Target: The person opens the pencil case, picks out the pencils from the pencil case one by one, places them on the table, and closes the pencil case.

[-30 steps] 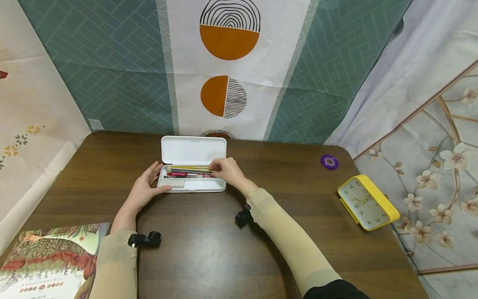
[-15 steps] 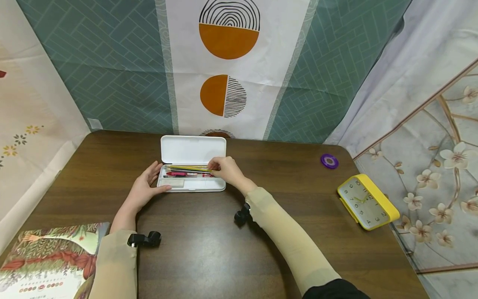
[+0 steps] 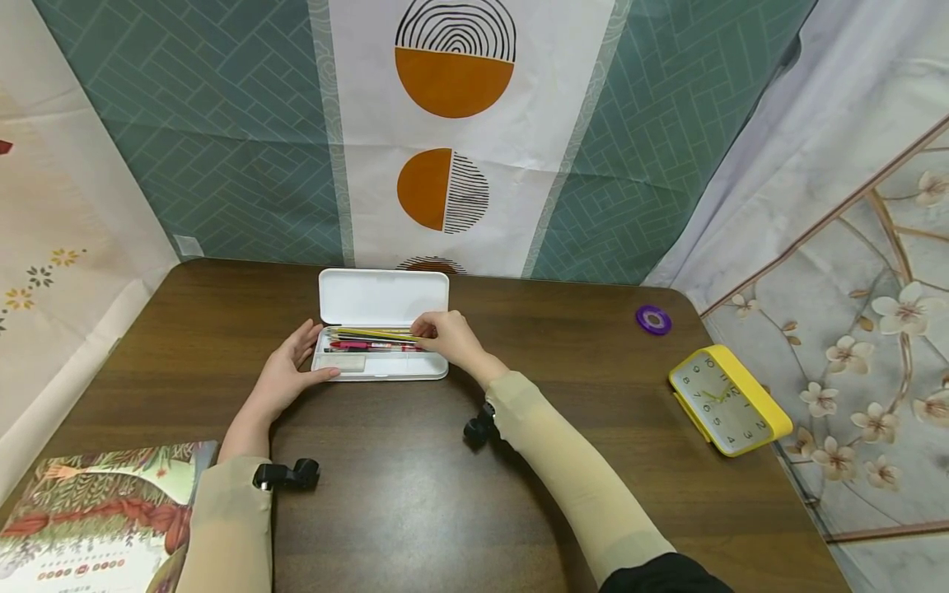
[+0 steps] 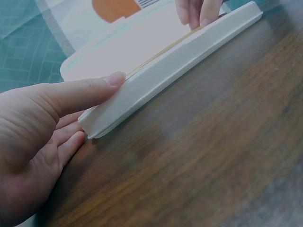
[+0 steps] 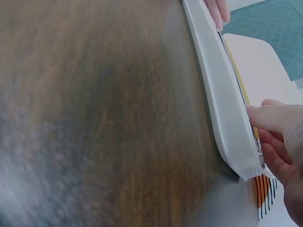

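A white pencil case (image 3: pixel 400 377) lies on the table with its lid (image 3: pixel 384 298) raised at the back. Inside are several pencils and pens, a reddish pen (image 3: pixel 356 345) among them, and a pale eraser-like block (image 3: pixel 344 362) at the front left. My left hand (image 3: pixel 285 377) holds the case's left end, its thumb (image 4: pixel 106 85) on the front rim and its fingers by the end wall. At the right end, my right hand (image 3: pixel 454 339) pinches a yellow pencil (image 5: pixel 239 78) near its metal-banded end. The pencil lies lengthwise along the case.
A picture book (image 3: pixel 104 519) lies at the table's front left. On the right are a yellow clock (image 3: pixel 730 402) and a purple ring-shaped object (image 3: pixel 654 319). Patterned curtain cloth hangs behind the brown table (image 3: pixel 415 486).
The yellow pencil shows more plainly by my right fingertips than a second ago. My right hand has barely shifted, and the left hand stays on the case.
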Tool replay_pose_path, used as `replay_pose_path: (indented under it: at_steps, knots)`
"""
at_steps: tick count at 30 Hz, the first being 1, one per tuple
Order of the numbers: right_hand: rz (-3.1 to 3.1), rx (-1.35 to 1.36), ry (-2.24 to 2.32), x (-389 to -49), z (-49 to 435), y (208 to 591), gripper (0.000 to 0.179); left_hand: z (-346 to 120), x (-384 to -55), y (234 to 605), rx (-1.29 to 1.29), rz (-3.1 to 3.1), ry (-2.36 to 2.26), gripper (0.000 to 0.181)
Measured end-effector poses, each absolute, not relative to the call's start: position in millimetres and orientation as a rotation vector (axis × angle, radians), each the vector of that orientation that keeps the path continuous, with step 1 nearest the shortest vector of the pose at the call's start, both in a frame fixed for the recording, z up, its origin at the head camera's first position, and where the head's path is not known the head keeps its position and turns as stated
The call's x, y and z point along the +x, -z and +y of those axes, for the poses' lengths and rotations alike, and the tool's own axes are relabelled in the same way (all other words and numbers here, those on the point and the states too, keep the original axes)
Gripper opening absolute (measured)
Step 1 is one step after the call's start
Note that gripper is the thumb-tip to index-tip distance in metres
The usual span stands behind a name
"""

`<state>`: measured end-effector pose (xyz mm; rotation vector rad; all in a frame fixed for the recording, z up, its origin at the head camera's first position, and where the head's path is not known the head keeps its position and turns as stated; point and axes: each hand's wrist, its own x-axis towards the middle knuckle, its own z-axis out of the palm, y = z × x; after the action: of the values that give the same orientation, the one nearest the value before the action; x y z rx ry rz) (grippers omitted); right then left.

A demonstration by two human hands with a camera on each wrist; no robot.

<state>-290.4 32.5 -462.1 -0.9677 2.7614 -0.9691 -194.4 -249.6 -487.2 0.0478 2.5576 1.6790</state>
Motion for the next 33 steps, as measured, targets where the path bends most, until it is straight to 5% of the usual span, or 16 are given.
replay_pose_path:
  at_steps: [19, 33]
  knots:
    - [2.781, -0.923, 1.213, -287.0, 35.5, 463.2, 0.015, -249.9, -195.3, 488.4, 0.058, 2.559, -1.682, 0.107]
    - [2.793, -0.992, 1.602, -294.5, 85.9, 449.9, 0.018, -249.2, -195.0, 486.7, 0.072, 2.554, -1.703, 0.107]
